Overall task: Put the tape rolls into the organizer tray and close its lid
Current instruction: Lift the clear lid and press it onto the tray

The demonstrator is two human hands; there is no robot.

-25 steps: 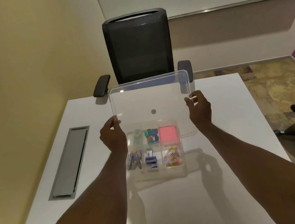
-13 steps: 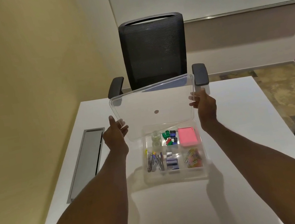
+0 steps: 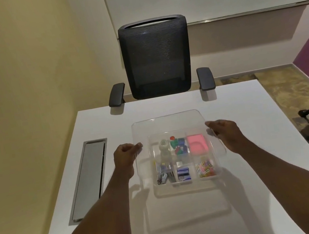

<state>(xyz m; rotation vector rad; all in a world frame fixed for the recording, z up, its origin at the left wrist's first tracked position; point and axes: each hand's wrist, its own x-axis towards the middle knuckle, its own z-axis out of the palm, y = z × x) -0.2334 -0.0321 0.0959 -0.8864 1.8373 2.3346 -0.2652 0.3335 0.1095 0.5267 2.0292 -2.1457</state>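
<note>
Both hands hold the lid (image 3: 168, 123) over the tray (image 3: 186, 185) (clear plastic): left grip (image 3: 124, 156) at nine o'clock, right grip (image 3: 224, 134) at three, each clamped on an edge.

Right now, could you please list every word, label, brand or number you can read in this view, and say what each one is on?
No text can be read anywhere in this view.
Small blue boxes in the organizer tray: any printing is too small and blurred to read.
Pink pad: no writing shows.
Clear lid, held by the left hand and right hand: no label visible.
Chair and table: no markings.
</note>
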